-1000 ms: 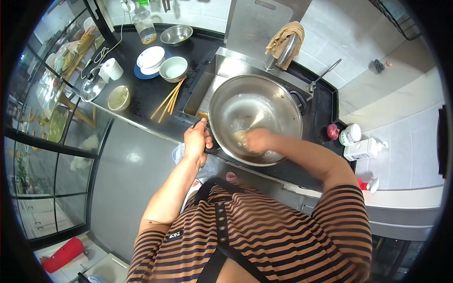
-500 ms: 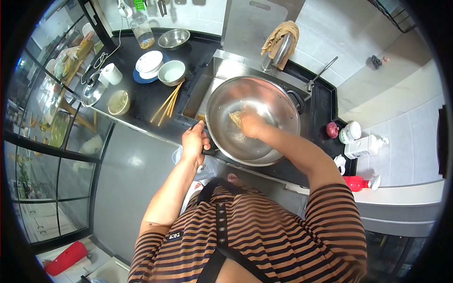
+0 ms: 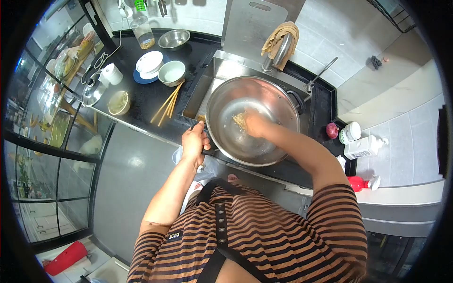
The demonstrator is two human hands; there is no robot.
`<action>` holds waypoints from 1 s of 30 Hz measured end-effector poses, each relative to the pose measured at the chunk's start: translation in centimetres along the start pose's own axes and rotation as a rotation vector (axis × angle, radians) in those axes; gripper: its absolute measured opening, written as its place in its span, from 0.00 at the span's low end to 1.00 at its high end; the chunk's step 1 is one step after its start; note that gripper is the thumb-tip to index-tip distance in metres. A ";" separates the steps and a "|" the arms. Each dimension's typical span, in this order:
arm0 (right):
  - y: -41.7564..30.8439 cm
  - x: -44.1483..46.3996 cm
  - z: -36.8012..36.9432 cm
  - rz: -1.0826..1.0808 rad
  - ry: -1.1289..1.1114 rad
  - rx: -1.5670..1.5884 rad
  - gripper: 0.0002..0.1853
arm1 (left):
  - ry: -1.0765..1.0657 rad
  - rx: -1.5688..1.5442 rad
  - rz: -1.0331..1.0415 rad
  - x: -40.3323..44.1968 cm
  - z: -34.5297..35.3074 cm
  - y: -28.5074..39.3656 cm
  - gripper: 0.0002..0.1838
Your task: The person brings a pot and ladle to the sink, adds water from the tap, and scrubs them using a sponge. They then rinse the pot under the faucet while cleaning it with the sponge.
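Black counter [image 3: 141,101], steel sink [image 3: 234,66] set in. Large pan [image 3: 277,96] over sink, overlapping its front edge. Left hand [image 3: 194,143] clenched round handle [image 3: 209,151] at pan's left edge. Right hand [image 3: 256,123] inside, grasping straw-coloured scrubber [image 3: 239,120] just left of pan's centre.
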State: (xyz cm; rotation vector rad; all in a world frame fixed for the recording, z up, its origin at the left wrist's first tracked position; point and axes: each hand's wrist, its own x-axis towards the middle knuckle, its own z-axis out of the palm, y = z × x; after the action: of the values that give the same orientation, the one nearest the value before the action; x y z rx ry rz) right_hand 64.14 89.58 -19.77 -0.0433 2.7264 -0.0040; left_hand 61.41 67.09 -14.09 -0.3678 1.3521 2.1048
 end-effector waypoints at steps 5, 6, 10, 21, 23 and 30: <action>0.1 -1.3 -0.2 -0.003 0.055 0.055 0.18 | -0.009 -0.005 0.013 0.1 0.0 0.0 0.09; 0.1 -1.6 -0.3 -0.016 0.065 0.056 0.18 | -0.015 -0.006 0.014 0.1 0.0 -0.1 0.09; 0.3 -1.1 -1.0 0.059 0.099 0.128 0.17 | -0.015 -0.016 0.012 0.1 -0.1 -0.1 0.09; 0.4 -1.9 -1.4 0.042 -0.006 0.120 0.18 | -0.019 -0.015 0.015 0.1 -0.1 -0.1 0.09; 0.9 -1.6 -0.7 0.011 0.047 0.119 0.18 | -0.019 -0.003 0.015 0.1 0.0 -0.1 0.09; 0.6 -2.1 -2.0 0.027 -0.020 0.161 0.19 | -0.011 -0.019 0.007 0.0 0.0 -0.1 0.09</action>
State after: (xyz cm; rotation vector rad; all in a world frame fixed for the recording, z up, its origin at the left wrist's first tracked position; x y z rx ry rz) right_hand 65.20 90.28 -17.10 0.0390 2.6965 -0.2134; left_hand 61.47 67.11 -14.18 -0.3591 1.3294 2.1243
